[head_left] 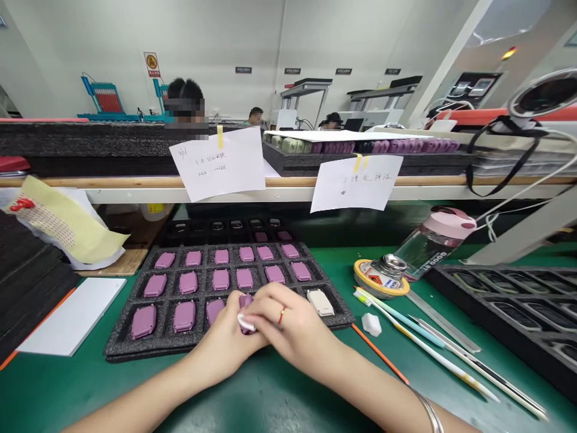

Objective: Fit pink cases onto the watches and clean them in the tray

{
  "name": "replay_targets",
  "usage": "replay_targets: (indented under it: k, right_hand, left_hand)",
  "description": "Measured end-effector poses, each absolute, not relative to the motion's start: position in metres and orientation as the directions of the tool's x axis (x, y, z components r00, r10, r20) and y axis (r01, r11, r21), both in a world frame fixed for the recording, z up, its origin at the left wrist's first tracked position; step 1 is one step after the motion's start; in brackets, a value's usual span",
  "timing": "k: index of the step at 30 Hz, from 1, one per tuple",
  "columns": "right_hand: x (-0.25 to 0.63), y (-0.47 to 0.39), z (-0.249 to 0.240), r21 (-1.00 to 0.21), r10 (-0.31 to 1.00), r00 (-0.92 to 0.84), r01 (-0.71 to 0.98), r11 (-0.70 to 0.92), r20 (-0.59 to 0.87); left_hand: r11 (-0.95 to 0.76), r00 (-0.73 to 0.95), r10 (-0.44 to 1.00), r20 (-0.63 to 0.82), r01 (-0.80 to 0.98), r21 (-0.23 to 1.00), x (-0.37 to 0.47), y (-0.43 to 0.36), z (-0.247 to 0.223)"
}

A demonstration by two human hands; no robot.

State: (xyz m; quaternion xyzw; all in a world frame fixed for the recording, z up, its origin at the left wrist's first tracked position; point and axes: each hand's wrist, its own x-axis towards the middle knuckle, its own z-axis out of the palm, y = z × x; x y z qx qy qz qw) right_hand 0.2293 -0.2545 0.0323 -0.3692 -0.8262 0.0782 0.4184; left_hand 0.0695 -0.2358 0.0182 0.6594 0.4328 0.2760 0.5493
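My left hand (225, 337) is closed around a small purple casing (246, 302), held above the near edge of a black foam tray (155, 347). Pinched in my right hand (288, 319) is a small white wiping pad (246, 323), pressed against the casing's surface. Part of the casing is hidden behind my fingers. Similar purple casings (184, 316) sit in rows in the tray's compartments. One cream-white casing (320, 302) lies in the compartment at the tray's near right corner, beside my right hand.
Right of the tray are a round dispenser tin (381, 279), a white foam piece (371, 325), toothbrushes (424, 337) and a pink-lidded bottle (433, 240). Another black tray (518, 313) lies far right. White paper (72, 316) rests left. A shelf (288, 193) with hanging notes crosses ahead; people sit beyond.
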Motion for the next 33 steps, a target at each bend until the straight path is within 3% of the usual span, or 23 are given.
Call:
replay_targets:
  k: [8,18,23,33]
  right_hand:
    - [0.227,-0.263,0.041,-0.424,0.704,-0.392,0.592,0.686,0.592]
    - [0.248,-0.241,0.044,-0.615,0.802,-0.194,0.548,0.567,0.565]
    - [0.245,-0.248,0.036,-0.569,0.726,-0.385,0.452,0.687,0.571]
    - [0.236,-0.239,0.036,-0.529,0.751,-0.193,0.601,0.599,0.631]
  left_hand:
    - [-0.018,0.466,0.877,-0.119,0.279,0.960,0.073,-0.236,0.017]
    - [0.017,0.476,0.861,-0.181,0.328,0.944,0.070,-0.235,0.029]
    - [0.031,0.456,0.871,-0.185,0.325,0.945,0.070,-0.232,0.025]
    - [-0.011,0.475,0.867,-0.153,0.326,0.945,0.070,-0.235,0.027]
